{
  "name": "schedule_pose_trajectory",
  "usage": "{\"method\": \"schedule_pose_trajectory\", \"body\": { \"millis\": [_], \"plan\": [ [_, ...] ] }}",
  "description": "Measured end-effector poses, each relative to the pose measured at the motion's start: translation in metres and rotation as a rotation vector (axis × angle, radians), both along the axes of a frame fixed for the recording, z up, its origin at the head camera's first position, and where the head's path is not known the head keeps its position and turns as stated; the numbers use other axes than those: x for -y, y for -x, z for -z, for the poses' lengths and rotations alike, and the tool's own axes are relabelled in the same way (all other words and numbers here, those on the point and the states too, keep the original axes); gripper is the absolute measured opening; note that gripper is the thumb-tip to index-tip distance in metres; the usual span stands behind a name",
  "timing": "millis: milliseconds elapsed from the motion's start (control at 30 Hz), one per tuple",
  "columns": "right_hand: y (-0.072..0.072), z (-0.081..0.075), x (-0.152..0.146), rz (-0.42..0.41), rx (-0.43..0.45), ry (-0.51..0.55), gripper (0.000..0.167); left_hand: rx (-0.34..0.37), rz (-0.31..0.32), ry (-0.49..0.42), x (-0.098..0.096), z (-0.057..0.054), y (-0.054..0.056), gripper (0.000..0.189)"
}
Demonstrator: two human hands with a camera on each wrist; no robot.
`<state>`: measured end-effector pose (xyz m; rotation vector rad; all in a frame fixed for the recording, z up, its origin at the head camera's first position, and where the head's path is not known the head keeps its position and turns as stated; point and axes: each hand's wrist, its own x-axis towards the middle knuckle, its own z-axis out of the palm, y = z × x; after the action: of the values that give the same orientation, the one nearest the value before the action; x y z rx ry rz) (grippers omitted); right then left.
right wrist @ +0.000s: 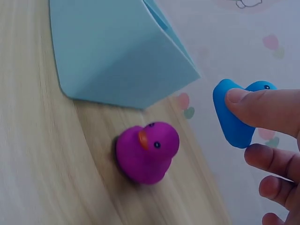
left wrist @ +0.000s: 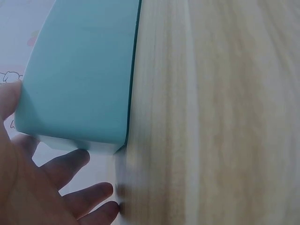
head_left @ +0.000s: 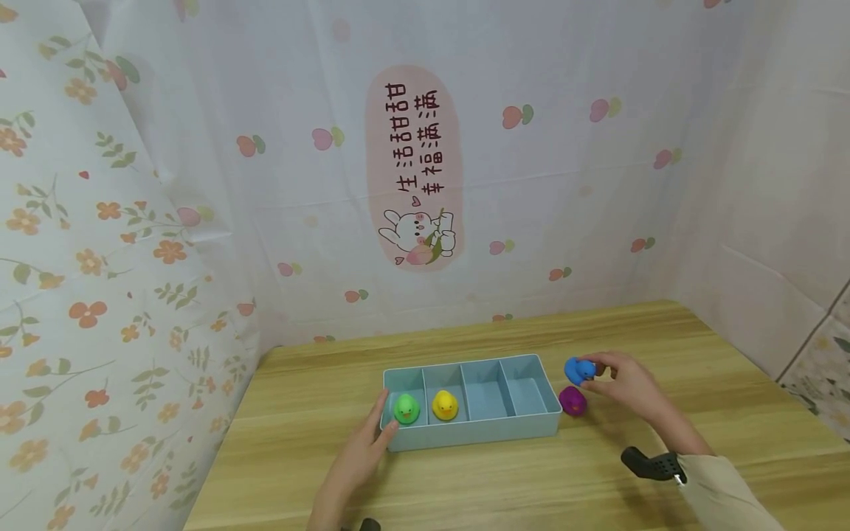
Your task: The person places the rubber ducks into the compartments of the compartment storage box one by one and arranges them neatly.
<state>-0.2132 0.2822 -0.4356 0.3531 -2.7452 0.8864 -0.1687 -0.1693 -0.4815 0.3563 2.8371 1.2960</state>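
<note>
A pale blue box (head_left: 471, 431) with a row of compartments sits on the table. In its leftmost compartment is a green rubber duck (head_left: 406, 408); a yellow rubber duck (head_left: 445, 405) occupies the one beside it. My left hand (head_left: 361, 446) holds the box's near left corner, thumb at the front rim and fingers along the left end. To the right of the box, my right hand (head_left: 627, 383) pinches a blue rubber duck (right wrist: 234, 117) between thumb and fingers, raised above the table. Below it, a purple rubber duck (right wrist: 147, 152) stands on the table close to the box's right end.
The wood-grain table (head_left: 505, 479) ends at a back edge against a patterned cloth (head_left: 299, 184) with a rabbit print. More cloth hangs at the left and right sides. A black wrist mount (head_left: 654, 464) sits at the right sleeve.
</note>
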Motion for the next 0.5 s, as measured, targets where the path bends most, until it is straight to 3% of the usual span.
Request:
{"method": "schedule_pose_trajectory", "body": {
  "millis": [500],
  "plan": [
    [0.006,-0.005,0.026,-0.039,0.02,0.038,0.04,-0.002,0.002,-0.013,0.0,0.001,0.0,0.061]
  ]
}}
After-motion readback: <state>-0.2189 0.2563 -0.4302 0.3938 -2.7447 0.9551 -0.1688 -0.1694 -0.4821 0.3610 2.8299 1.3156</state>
